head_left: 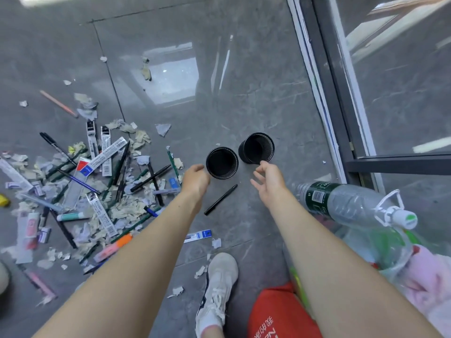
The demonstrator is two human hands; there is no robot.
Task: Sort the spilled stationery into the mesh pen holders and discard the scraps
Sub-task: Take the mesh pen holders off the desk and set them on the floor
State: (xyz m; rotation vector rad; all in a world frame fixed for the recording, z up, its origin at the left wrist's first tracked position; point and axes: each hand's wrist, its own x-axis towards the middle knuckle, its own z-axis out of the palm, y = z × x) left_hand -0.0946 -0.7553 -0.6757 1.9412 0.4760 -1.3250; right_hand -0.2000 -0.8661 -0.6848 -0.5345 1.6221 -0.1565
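Two black mesh pen holders stand upright on the grey floor: the left holder (221, 162) and the right holder (256, 148), both looking empty. My left hand (195, 179) hovers at the left holder's rim, fingers loosely curled, holding nothing I can see. My right hand (268, 180) sits just below the right holder with relaxed fingers, empty. A black pen (220, 199) lies between my forearms. A pile of pens, refill packs and torn paper scraps (97, 186) spreads over the floor at the left.
A clear bag with an empty plastic bottle (351, 203) sits at the right. A glass partition with a dark frame (332, 93) runs along the right side. My white shoe (218, 286) and a red cloth (275, 315) are at the bottom.
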